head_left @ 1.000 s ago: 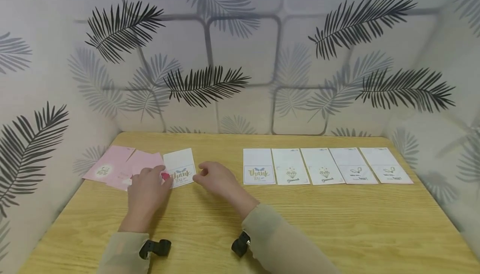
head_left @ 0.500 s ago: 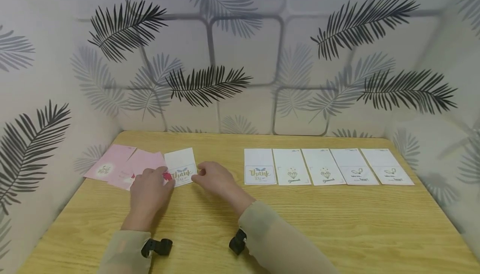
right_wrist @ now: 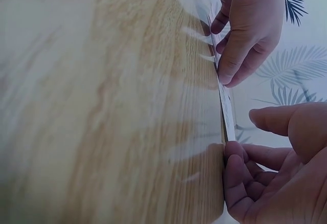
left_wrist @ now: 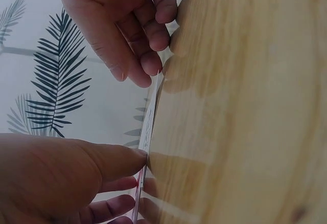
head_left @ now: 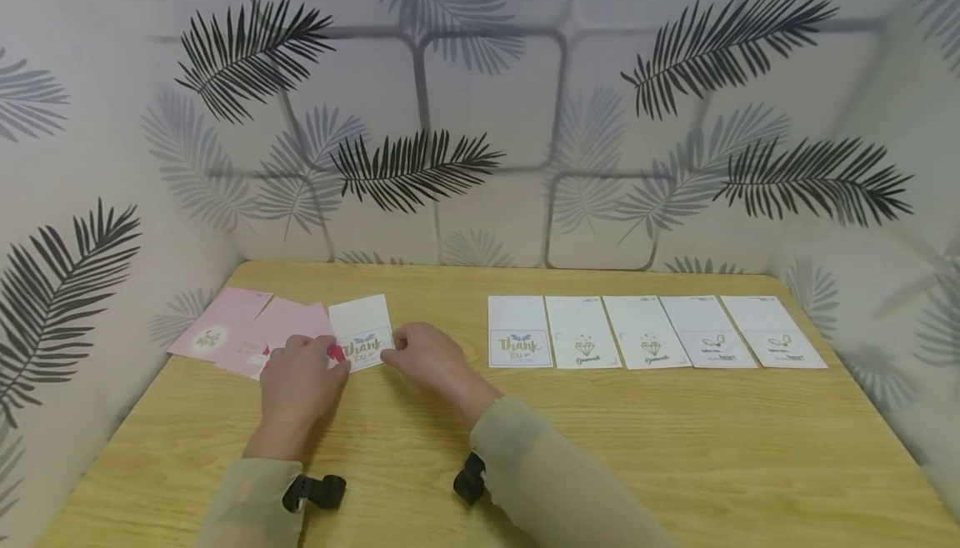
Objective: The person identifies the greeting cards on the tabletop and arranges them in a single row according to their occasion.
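White card (head_left: 359, 316) lies on the table (head_left: 600, 456), left of frame centre. I read the left hand (head_left: 298, 386) as relaxed, its thumb (left_wrist: 120, 161) touching the card; the right hand (head_left: 429, 359) curls at the right edge, grip undeterminable. Caution: uneven side pressure could bow the card or displace the adjoining pink card (head_left: 291, 321).

Worktop (head_left: 720, 456), front right: passable
Right hand (head_left: 429, 356) to white cards (head_left: 647, 319): narrow gap
Left: pink cards (head_left: 240, 325)
Back: blocked by wall (head_left: 495, 107)
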The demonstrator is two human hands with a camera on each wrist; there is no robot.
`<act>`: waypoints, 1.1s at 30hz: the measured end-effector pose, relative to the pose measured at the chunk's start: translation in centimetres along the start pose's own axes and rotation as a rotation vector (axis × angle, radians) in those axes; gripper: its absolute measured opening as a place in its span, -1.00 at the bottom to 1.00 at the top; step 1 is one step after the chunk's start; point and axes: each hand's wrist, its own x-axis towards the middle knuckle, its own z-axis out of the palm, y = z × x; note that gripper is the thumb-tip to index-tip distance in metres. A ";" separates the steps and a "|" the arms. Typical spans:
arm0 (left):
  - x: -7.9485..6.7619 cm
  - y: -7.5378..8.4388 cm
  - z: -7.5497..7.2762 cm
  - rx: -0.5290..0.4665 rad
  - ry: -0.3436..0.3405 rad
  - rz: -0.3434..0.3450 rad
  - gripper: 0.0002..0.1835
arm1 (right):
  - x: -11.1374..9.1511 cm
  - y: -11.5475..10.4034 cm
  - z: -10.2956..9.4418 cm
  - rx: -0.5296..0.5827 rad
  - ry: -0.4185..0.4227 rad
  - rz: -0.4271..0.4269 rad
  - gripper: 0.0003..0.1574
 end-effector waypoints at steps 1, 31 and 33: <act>0.0 0.0 0.0 0.000 0.001 -0.003 -0.51 | 0.7 0.5 0.5 -0.012 0.004 0.003 -0.52; -0.1 0.0 0.0 -0.019 0.012 -0.009 -0.60 | -2.0 -3.2 -2.0 0.056 -0.014 0.168 -0.76; -0.1 0.0 0.0 -0.018 0.014 -0.008 -0.60 | -2.2 -3.3 -2.0 0.053 -0.014 0.168 -0.78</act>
